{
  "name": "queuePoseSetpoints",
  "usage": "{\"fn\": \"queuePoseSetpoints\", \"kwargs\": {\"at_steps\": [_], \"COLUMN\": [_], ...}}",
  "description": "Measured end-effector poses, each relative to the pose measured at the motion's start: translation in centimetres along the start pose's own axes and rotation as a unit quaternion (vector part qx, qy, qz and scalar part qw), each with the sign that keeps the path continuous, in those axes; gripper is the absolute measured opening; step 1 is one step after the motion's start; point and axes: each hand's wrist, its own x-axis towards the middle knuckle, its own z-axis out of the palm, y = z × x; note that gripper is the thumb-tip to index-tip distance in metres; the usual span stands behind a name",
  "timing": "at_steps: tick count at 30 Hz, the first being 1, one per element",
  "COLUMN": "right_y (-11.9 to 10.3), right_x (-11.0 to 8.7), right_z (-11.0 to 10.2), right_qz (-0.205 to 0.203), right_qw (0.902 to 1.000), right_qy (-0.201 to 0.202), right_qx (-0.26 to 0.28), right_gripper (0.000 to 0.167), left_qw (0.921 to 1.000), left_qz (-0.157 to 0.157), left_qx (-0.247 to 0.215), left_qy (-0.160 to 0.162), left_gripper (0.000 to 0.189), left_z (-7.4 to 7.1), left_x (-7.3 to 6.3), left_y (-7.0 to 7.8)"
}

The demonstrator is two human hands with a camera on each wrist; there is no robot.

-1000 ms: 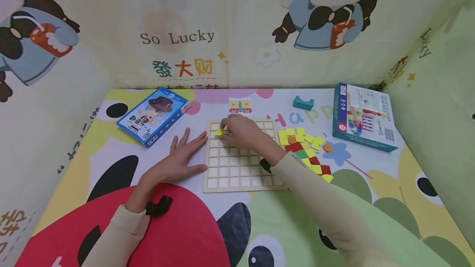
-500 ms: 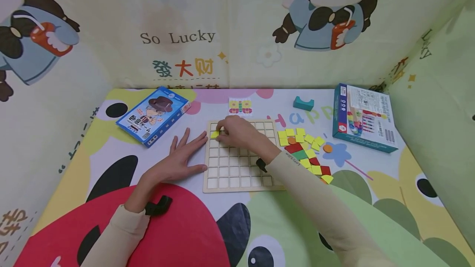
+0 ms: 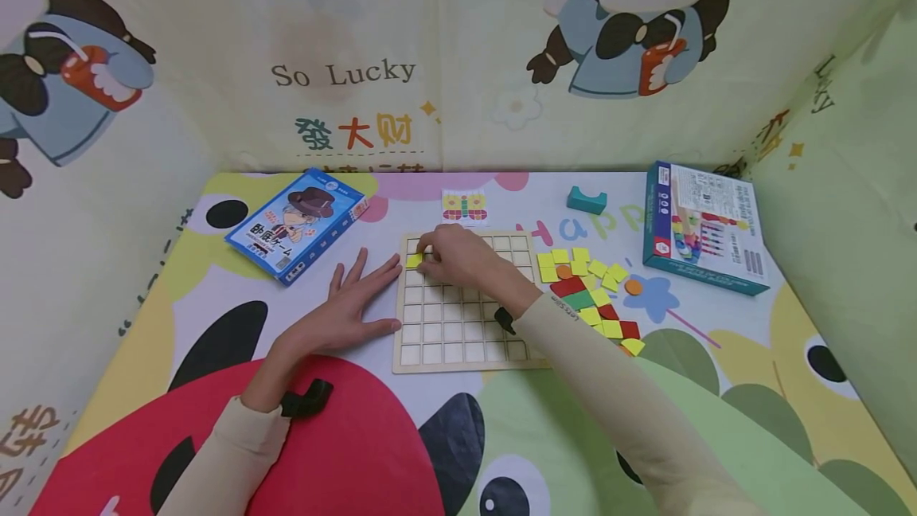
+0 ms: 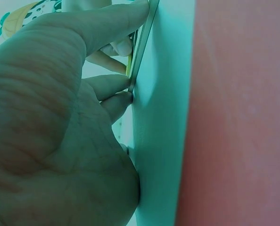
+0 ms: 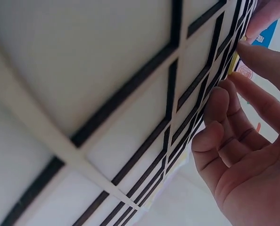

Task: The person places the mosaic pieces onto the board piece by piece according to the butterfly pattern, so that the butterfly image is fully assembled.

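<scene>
A wooden grid board with square cells lies on the table. My right hand is over its upper part and pinches a yellow square tile by a cell near the upper left corner. Seen from the right wrist, the thumb and index finger are at the two ends of the yellow tile, and the other fingers curl loosely near the grid. My left hand lies spread beside the board, its thumb and fingertips at the left edge. In the left wrist view, the left thumb meets the board's edge.
Loose yellow, red, green and orange pieces lie right of the board. Behind it is a small butterfly picture card. A blue box stands at the left, a teal box at the right, and a teal block towards the back.
My right hand has shifted slightly left, bringing the yellow tile from a tilted position to flat near the board's upper left corner. My left hand stays in place.
</scene>
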Motion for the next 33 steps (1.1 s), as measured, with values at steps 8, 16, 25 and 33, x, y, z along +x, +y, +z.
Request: {"fn": "queuePoseSetpoints", "kwargs": {"at_steps": [8, 16, 25, 33], "right_y": [0.2, 1.7, 7.1, 12.7], "right_x": [-0.3, -2.2, -7.2, -11.4], "right_z": [0.1, -1.4, -4.2, -5.8], "right_qz": [0.002, 0.021, 0.065, 0.143], "right_qw": [1.0000, 0.9994, 0.9966, 0.9885], "right_qy": [0.005, 0.019, 0.043, 0.033], "right_qx": [-0.001, 0.019, 0.025, 0.037], "right_gripper": [0.033, 0.033, 0.029, 0.031], "left_qw": [1.0000, 1.0000, 1.0000, 1.0000], "left_qz": [-0.003, -0.003, -0.008, -0.001], "left_qx": [0.000, -0.001, 0.001, 0.001], "left_qy": [0.000, 0.003, 0.003, -0.001], "left_gripper": [0.095, 0.094, 0.096, 0.095], "left_z": [0.1, 0.2, 0.1, 0.1], "left_x": [0.1, 0.1, -0.1, -0.1], "left_y": [0.0, 0.0, -0.1, -0.1]}}
